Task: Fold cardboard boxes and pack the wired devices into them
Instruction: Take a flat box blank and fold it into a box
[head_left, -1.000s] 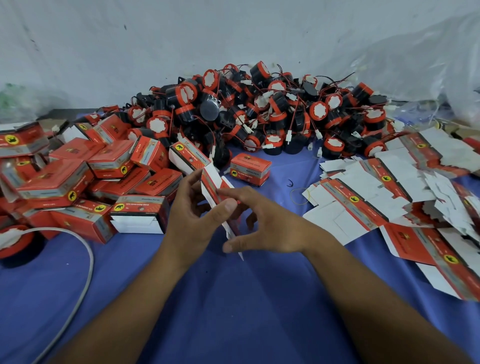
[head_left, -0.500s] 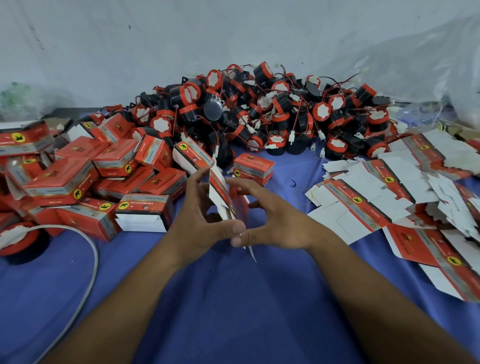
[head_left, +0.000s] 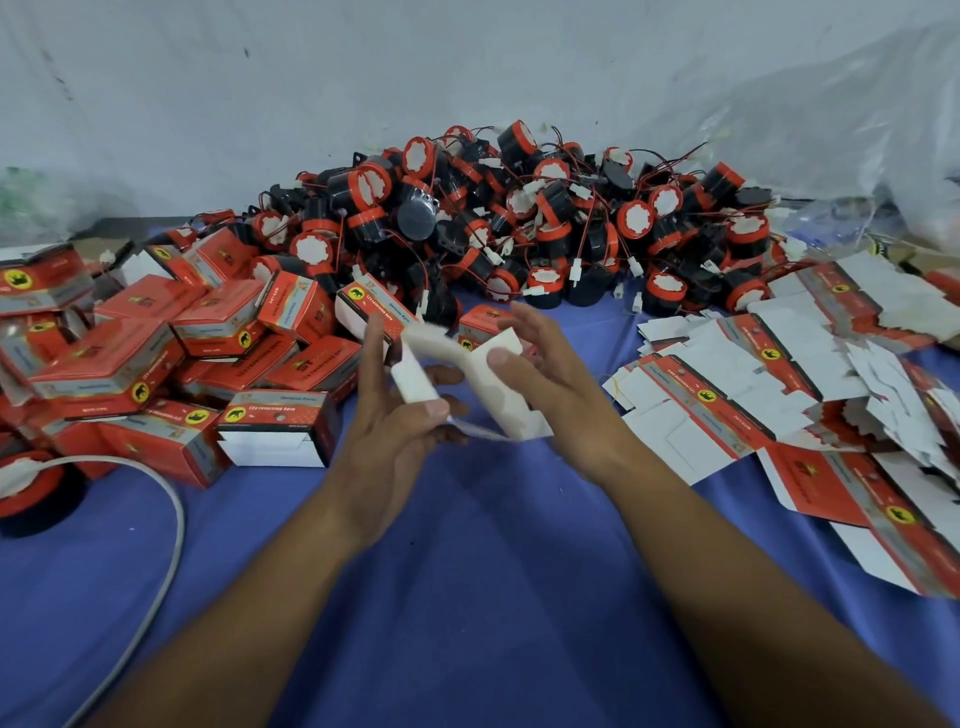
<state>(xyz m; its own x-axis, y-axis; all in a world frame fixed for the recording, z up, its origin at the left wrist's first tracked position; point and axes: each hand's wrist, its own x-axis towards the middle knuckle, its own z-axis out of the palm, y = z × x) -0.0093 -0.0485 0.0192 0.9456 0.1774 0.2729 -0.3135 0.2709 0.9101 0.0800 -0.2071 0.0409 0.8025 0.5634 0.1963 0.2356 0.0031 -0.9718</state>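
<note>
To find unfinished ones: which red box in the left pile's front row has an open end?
The box beside the left hand: its white inside faces the camera; its neighbours show closed printed ends.

left forearm (head_left: 249, 582) and right forearm (head_left: 727, 561) bare, rising from the lower edge and converging at centre, left hand (head_left: 395, 415) with fingers upright, thumb pinching a cardboard blank (head_left: 488, 384), right hand (head_left: 540, 374) opposite, thumb pressing its white face, fingers spread behind

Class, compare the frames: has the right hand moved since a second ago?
Yes. The right hand, holding the carton, has risen in view, now overlapping the lone closed box.
</note>
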